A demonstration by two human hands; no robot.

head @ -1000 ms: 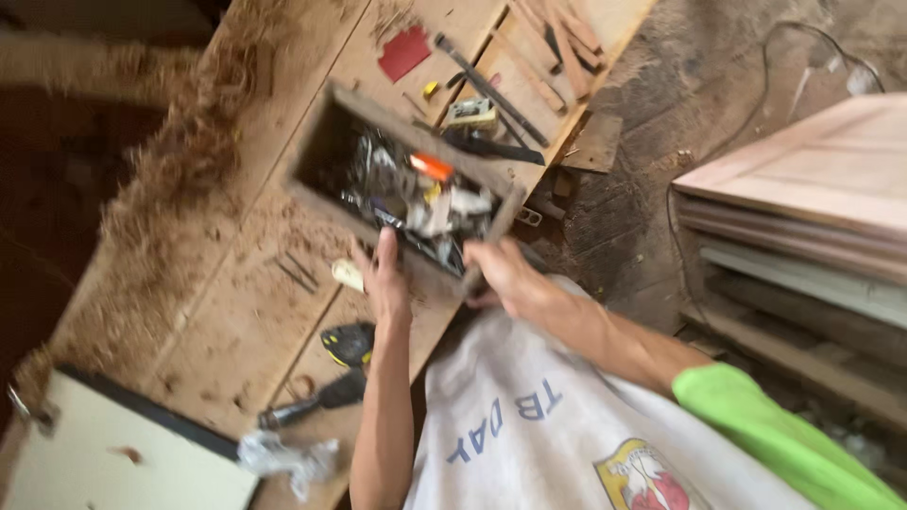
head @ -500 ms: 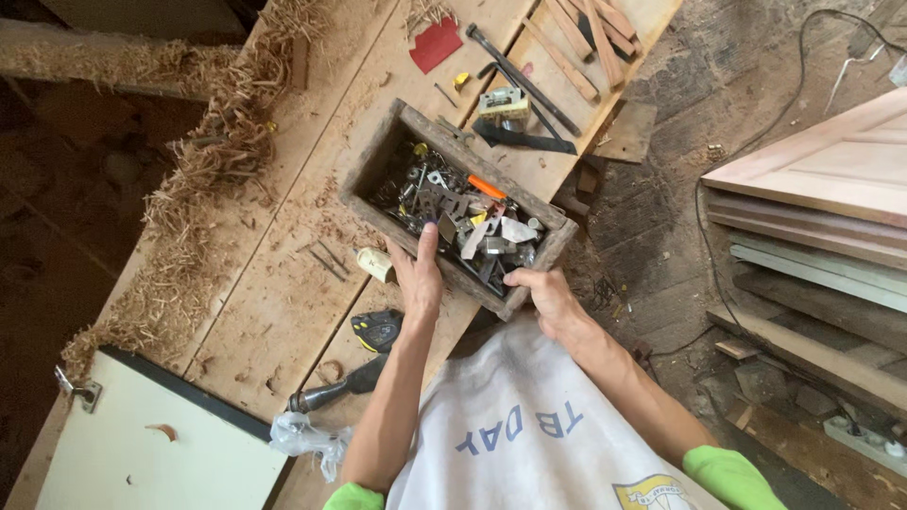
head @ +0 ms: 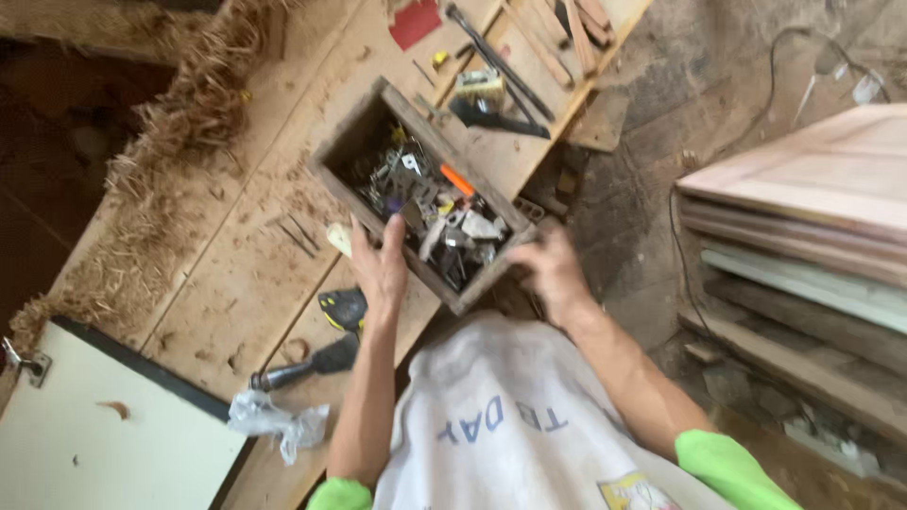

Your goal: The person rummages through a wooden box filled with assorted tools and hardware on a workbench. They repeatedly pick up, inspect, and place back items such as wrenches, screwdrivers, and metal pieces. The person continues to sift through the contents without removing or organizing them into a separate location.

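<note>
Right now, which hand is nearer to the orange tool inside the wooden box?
Left. The left hand rests on the near wall of the wooden box, reaching inside toward the orange tool; the right hand holds the box's outer corner.

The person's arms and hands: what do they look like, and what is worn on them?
Both forearms are bare, and the left hand and right hand wear no gloves. Bright green sleeves end above the elbows, beside a white printed shirt.

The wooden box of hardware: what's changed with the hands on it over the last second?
Little: the left hand stays on the wooden box near wall, fingers over the rim; the right hand stays at its corner. Neither let go. Only the camera view shifted; box and workbench tools look unmoved.
</note>
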